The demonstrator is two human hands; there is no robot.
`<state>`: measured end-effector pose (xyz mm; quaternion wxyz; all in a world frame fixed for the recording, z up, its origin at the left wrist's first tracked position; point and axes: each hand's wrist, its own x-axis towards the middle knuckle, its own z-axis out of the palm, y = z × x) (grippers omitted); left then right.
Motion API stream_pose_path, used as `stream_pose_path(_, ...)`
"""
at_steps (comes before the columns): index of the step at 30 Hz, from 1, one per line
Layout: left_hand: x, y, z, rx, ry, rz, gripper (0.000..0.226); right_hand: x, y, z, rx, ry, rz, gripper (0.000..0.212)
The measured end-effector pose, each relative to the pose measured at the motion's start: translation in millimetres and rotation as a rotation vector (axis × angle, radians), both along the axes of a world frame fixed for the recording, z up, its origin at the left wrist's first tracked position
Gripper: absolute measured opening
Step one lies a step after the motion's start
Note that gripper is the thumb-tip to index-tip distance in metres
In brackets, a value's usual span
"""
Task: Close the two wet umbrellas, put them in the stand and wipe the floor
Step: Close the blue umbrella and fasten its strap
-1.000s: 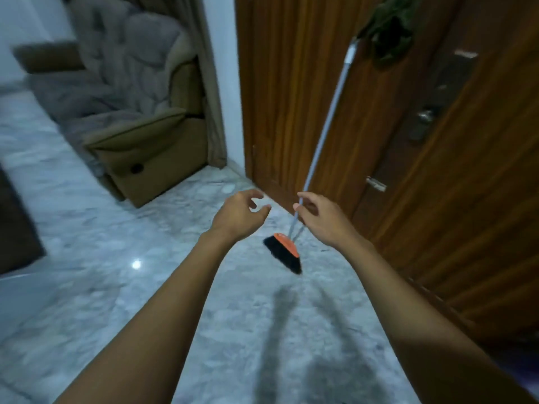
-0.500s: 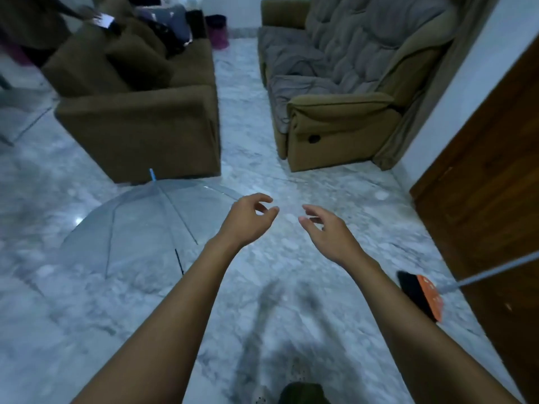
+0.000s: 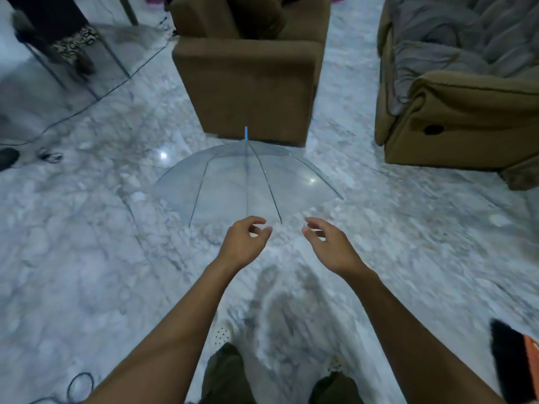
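Note:
A clear plastic umbrella [image 3: 245, 179] lies open on the marble floor [image 3: 87, 258], canopy up, with a blue tip pointing toward the armchair behind it. My left hand [image 3: 243, 243] hovers just short of the canopy's near edge, fingers curled and apart, holding nothing. My right hand [image 3: 329, 246] is beside it at the same height, also empty with loose fingers. Only one umbrella is in view. No stand is visible.
A brown armchair [image 3: 248, 80] stands right behind the umbrella and a brown recliner sofa [image 3: 455, 106] sits at the right. A broom head [image 3: 507, 363] lies at the lower right edge. Cables [image 3: 87, 103] cross the floor at the left. My feet show at the bottom.
My view has swung left from the wooden door and broom to the living room floor. My right hand has let go of the broom handle, and the umbrella now lies straight ahead.

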<state>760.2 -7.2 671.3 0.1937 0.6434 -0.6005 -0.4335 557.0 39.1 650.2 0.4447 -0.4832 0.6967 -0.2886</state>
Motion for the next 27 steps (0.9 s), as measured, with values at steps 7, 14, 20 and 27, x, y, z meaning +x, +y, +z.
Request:
stream_pose_path(7,86,-58,-108,0.121,-0.043,-0.072,0.026,87,-41,-105,0.118,-0.013,-0.072,0.039)
stream_pose_path(14,134,-106,-248,0.223,-0.056,-0.091,0.028,130,-71,-257,0.216,-0.001,-0.028,0.039)
stream_pose_path(20,129,-173,-405,0.186,0.016,-0.085,0.039,136,-126,-433,0.136,-0.036,-0.042,0.039)
stream_pose_path(27,112,-258,-546,0.04,0.07,-0.04,0.047,151,-205,-625,0.076,-0.072,-0.031,0.042)
